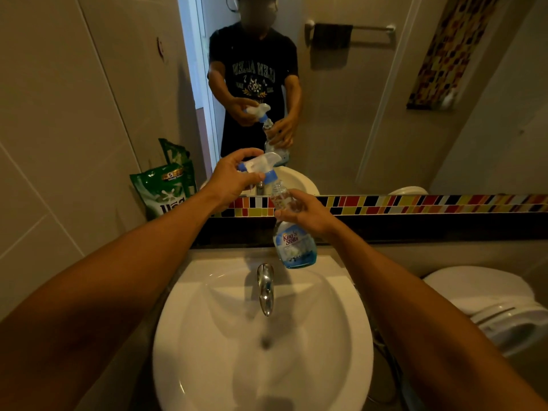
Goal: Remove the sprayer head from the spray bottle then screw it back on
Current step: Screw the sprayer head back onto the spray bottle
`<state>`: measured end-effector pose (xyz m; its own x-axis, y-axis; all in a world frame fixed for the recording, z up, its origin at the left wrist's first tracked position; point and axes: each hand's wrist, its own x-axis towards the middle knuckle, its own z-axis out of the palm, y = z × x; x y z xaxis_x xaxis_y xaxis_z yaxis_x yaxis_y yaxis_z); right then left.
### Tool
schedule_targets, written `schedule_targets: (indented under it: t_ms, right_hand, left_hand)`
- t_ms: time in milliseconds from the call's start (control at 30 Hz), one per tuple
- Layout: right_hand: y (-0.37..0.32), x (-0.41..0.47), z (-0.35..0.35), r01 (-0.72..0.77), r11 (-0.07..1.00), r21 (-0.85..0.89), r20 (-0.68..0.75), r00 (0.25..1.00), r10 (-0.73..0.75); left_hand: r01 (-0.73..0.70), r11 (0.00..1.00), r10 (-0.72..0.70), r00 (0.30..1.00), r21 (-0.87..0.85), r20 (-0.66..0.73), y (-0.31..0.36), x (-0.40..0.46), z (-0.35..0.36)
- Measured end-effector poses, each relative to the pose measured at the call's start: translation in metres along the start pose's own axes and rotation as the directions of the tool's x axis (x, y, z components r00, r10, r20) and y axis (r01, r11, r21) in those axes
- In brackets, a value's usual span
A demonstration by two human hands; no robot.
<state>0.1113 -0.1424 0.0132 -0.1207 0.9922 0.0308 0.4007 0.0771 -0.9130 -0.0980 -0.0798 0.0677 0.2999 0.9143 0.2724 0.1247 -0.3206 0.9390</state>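
A clear spray bottle [293,244] with a blue label hangs tilted above the back of the sink, gripped around its upper body by my right hand [308,213]. Its white sprayer head [262,163] with a blue collar sits at the top of the bottle neck, leaning left. My left hand [234,178] is closed around the sprayer head, thumb below and fingers over the top. Whether the collar is threaded on or lifted slightly off the neck I cannot tell.
Below is a white round sink [184,336] with a chrome tap [265,287]. A green detergent pouch [166,189] leans on the left wall. A white toilet [498,304] stands at the right. A mirror [370,114] behind the counter reflects the person and bottle.
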Motion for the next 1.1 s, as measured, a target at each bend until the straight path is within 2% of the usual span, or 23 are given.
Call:
schedule_targets:
  t_ms: [500, 733, 900, 1000, 1100]
  right_hand:
    - [-0.007, 0.010, 0.016, -0.046, 0.997, 0.055, 0.061, 0.997, 0.043]
    - [-0.013, 0.023, 0.016, -0.056, 0.997, 0.053, 0.064, 0.997, 0.053]
    - [-0.017, 0.028, 0.008, -0.047, 0.997, 0.066, 0.056, 0.997, 0.043]
    - [-0.020, 0.030, 0.006, -0.051, 0.996, 0.072, 0.057, 0.997, 0.047]
    - [-0.025, 0.034, 0.007, -0.034, 0.997, 0.070, 0.050, 0.998, 0.031]
  left_hand:
    - [-0.015, 0.998, 0.015, 1.000, 0.060, -0.005, -0.022, -0.002, 0.000]
    - [-0.083, 0.991, 0.093, 0.991, 0.103, -0.096, -0.013, 0.004, 0.007]
    - [-0.086, 0.991, 0.092, 0.994, 0.106, -0.058, -0.006, 0.016, 0.007]
    - [-0.063, 0.995, 0.065, 0.997, 0.072, -0.028, -0.004, 0.022, 0.005]
    - [-0.071, 0.997, 0.071, 0.996, 0.009, -0.058, -0.002, 0.026, 0.004]
